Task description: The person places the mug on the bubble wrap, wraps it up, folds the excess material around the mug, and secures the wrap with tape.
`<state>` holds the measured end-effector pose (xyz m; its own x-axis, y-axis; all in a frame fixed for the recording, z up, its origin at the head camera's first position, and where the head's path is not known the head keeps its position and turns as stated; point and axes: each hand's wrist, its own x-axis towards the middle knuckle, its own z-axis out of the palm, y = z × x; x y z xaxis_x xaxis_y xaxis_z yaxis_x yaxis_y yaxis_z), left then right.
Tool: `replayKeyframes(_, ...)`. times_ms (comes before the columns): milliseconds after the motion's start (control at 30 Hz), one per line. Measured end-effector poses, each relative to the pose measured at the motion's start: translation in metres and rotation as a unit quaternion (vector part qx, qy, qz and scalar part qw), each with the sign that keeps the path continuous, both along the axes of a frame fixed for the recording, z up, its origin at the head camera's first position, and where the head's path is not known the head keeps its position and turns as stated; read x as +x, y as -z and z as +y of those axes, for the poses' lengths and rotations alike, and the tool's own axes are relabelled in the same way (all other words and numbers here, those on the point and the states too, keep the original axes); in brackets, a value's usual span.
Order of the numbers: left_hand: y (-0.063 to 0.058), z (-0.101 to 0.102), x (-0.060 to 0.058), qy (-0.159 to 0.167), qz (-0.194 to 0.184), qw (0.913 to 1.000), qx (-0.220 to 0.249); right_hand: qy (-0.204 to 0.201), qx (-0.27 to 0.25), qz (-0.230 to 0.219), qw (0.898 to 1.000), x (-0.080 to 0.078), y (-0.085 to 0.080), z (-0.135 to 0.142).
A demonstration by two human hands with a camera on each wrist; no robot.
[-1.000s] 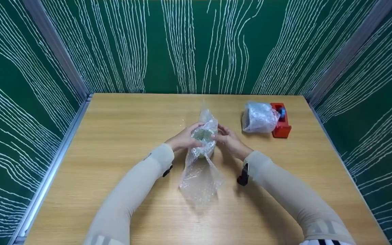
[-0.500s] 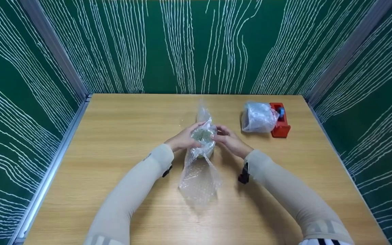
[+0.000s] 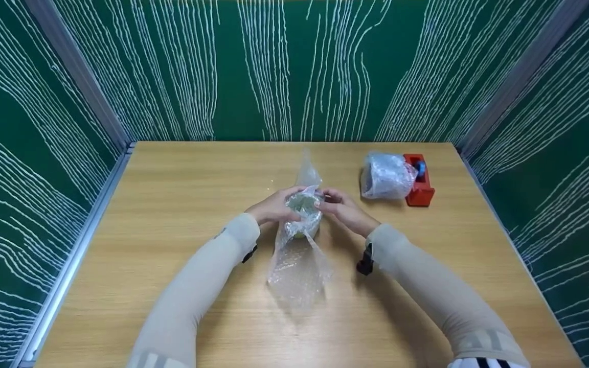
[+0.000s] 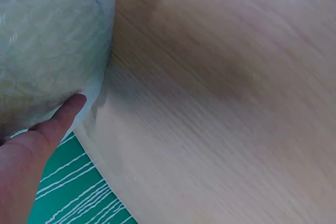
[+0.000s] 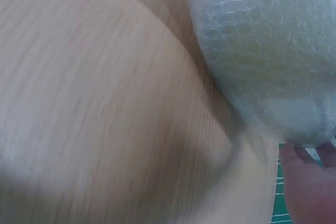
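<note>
A pale green, rounded object wrapped in bubble wrap (image 3: 299, 276) stands in the middle of the table, between both hands. From the left, my left hand (image 3: 275, 206) holds the wrapped side, its thumb lying over the near top. In the left wrist view a finger (image 4: 65, 114) presses along the bubbled surface. On the opposite side my right hand (image 3: 344, 209) pinches the wrap at the top edge with thumb and fingers. The right wrist view shows its fingertips at the lower end of the wrapped object (image 5: 273, 61). Loose wrap spreads toward me and away; the object's kind is hidden.
At the back right of the wooden table (image 3: 192, 179) lies another bubble-wrapped bundle (image 3: 387, 176). Touching it is a red tape dispenser (image 3: 420, 191) with a small blue roll. Green walls with white wavy lines (image 3: 161, 66) enclose the table's back and sides.
The wrap edge that stood up beside my right hand has come down and inward over the object's top. Both hands stay nearly in place.
</note>
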<state>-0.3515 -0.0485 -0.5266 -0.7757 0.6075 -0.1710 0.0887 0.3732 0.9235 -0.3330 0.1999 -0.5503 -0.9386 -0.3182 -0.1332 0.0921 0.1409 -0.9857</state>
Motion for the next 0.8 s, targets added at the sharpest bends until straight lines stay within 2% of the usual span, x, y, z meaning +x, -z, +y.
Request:
replayKeyframes(133,0.000,0.000,-0.002,0.012,0.008,0.9999,-0.005,0.003,-0.039,-0.018,0.999,0.000,-0.002,-0.001)
replayKeyframes(300,-0.003,-0.001,-0.001,0.012,0.003,0.9998,-0.012,0.032,-0.072,-0.052,0.996,-0.006,-0.008,-0.001)
replayKeyframes(467,-0.004,0.000,0.001,0.008,0.003,0.9998,-0.016,0.047,-0.040,-0.053,0.997,-0.011,-0.012,-0.003)
replayKeyframes(667,-0.003,0.000,0.001,0.007,-0.009,0.9999,-0.012,0.054,-0.022,-0.052,0.997,-0.014,-0.015,-0.007)
replayKeyframes(800,-0.003,-0.001,0.000,0.007,-0.005,0.9999,-0.015,0.064,-0.013,-0.052,0.997,-0.016,-0.016,-0.011)
